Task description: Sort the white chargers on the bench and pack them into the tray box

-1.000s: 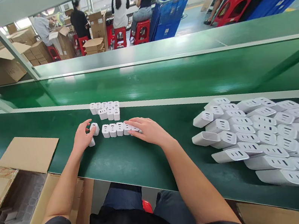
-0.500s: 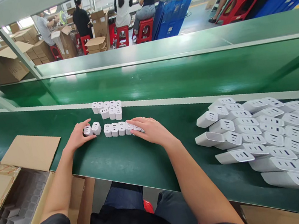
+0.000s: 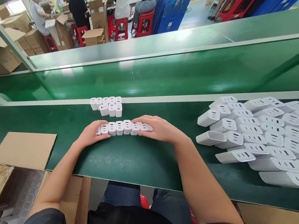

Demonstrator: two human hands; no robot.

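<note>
On the green bench, several white slotted plastic housings (image 3: 119,127), which look like charger casings, stand side by side in one row. My left hand (image 3: 93,133) is closed on the row's left end, thumb in front and fingers behind. At the right end my right hand (image 3: 158,126) grips the last housings the same way. Fingers partly cover the outermost pieces. Behind this row, a smaller group of similar white housings (image 3: 111,109) stands in two short lines near the bench's back rail.
Many more white housings (image 3: 274,137) lie spread on the right of the green bench (image 3: 134,160). At left an open cardboard box (image 3: 23,148) holds a divided tray (image 3: 10,223). Beyond the back rail (image 3: 164,98), people sit on red stools (image 3: 144,24) beside blue bins (image 3: 173,6).
My left hand has moved right, bringing its two housings against the row. The separate pieces now form one longer line. My right hand stays at the right end, gripping it.
</note>
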